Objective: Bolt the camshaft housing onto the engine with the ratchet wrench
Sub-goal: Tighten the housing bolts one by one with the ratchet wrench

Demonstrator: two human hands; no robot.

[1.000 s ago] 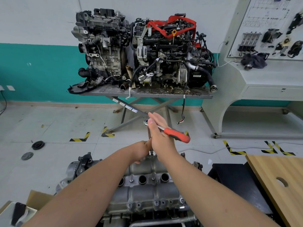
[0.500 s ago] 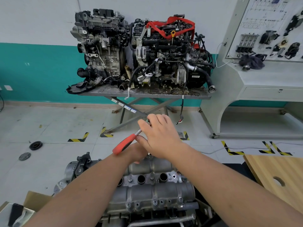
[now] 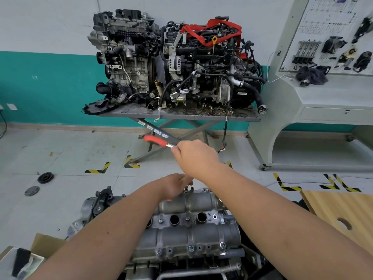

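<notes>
The grey camshaft housing [image 3: 187,235] lies on the engine below me, with round plug holes and several bolts along its edges. My right hand [image 3: 194,158] grips the head end of the ratchet wrench [image 3: 159,141]; its red handle sticks out up and to the left. The wrench's extension runs down behind that hand and is mostly hidden. My left hand [image 3: 175,185] is at the housing's far edge, its fingers pinched round the lower end of the extension by a bolt.
Two engines stand on a grey scissor table [image 3: 177,116] ahead. A grey training console [image 3: 327,110] is at the right, a wooden board [image 3: 343,211] at near right. A cardboard box [image 3: 46,245] sits at bottom left; round black parts [image 3: 45,177] lie on the floor.
The wrench handle has swung from pointing right, round the near left, to pointing up and left. My right hand turned with it; my left hand stayed at the bolt.
</notes>
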